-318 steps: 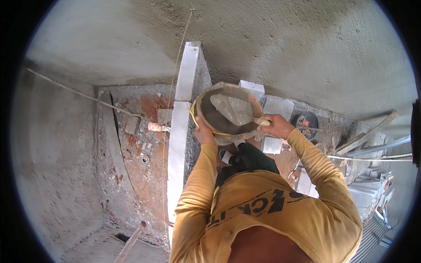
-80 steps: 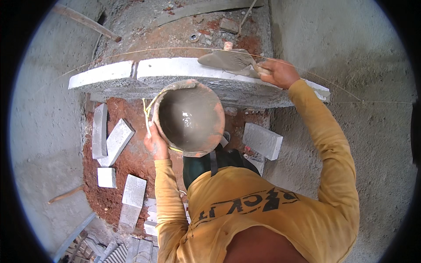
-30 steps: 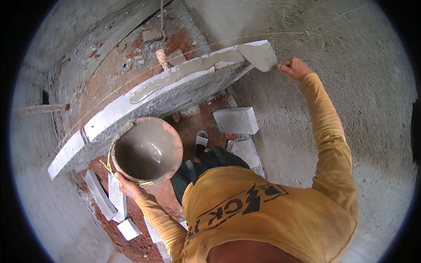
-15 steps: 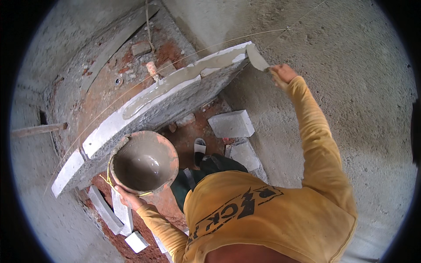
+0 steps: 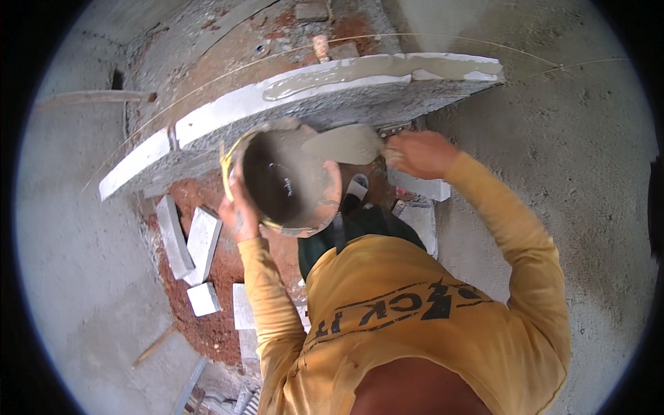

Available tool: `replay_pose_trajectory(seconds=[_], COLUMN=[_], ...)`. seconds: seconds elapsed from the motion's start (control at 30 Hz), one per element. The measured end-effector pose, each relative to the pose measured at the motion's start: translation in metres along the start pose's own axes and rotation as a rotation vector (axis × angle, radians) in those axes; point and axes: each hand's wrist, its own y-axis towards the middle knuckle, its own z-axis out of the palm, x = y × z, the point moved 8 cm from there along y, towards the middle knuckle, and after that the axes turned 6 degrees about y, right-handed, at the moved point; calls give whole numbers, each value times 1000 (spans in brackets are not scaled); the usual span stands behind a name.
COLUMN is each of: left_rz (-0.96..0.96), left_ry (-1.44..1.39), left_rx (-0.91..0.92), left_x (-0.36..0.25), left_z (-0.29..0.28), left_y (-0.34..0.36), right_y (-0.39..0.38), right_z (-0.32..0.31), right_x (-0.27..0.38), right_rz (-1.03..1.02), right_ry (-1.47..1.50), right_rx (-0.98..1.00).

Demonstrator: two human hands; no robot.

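Observation:
My left hand (image 5: 240, 211) is closed on the rim and side of a round orange bucket (image 5: 330, 197), which tilts slightly and holds wet grey mortar (image 5: 271, 183). My right hand (image 5: 420, 153) grips a trowel (image 5: 346, 144) by its handle. The trowel's flat blade, coated in grey, reaches over the bucket's right rim. Just beyond them runs a low wall of white blocks (image 5: 218, 116). A wet strip of mortar (image 5: 360, 69) lies along the right part of its top.
A thin string line (image 5: 228, 75) stretches along the wall's far side. White block pieces (image 5: 203, 245) lie on reddish soil at the left, more by my foot. A rough grey wall (image 5: 526, 180) rises at the right. A wooden stick (image 5: 104, 98) juts out at the left.
My right hand has brought the trowel from the low wall's right end back to the bucket. My left hand has raised and tipped the bucket rightward. The whole view has turned.

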Motion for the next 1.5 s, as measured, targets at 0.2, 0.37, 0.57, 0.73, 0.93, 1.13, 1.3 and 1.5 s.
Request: replay_pose_trajectory(seconds=[0.2,0.37,0.57,0.73,0.93,1.13,1.3,1.5], left_rz=[113,79,8,-32,-50,-47,-83,-100], left_ry=[283,68,-65,-108,-99,-76,-98,-96], left_rx=[56,34,-21,41,6,-41,-80,-103], left_x=[-88,-92,-71,-60,-40,-29,-25,-13], left_z=[35,30,20,31,21,8,-1,-11], left_y=[-30,-39,-35,-33,-30,-27,-30,-26], right_y=[77,61,9,-42,-124,-139,-149,-161], right_z=[83,102,94,47,-97,-191,-172,-142], right_x=[56,47,-7,-63,-158,-202,-218,-250], right_rz=[-120,-185,209,346,508,579,752,863], right_ry=[-207,30,726,932,696,-559,-496,-20], right_rx=[136,343,515,269,-139,-329,-382,-452])
